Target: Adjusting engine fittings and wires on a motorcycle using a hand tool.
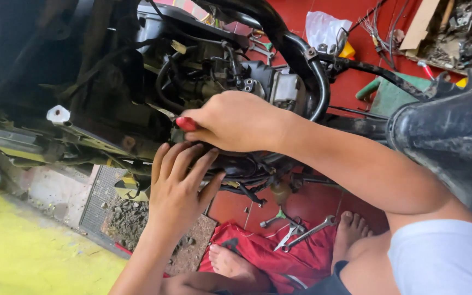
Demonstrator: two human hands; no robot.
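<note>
My right hand [236,123] is closed around a red-handled tool [187,124], with the handle's end poking out by the thumb. The tool's tip is hidden in the motorcycle engine [219,71]. Just below, my left hand [178,188] reaches up with its fingers spread and pressed against the dark underside of the engine, holding nothing. A black frame tube [301,54] curves over the engine behind my right hand.
Wrenches [310,232] lie on a red cloth [258,251] by my bare feet [230,265]. A metal drain grate [102,196] with gravel sits lower left, beside yellow floor [28,251]. A black bodywork panel [454,136] fills the right. A plastic bag [323,27] and loose parts lie behind.
</note>
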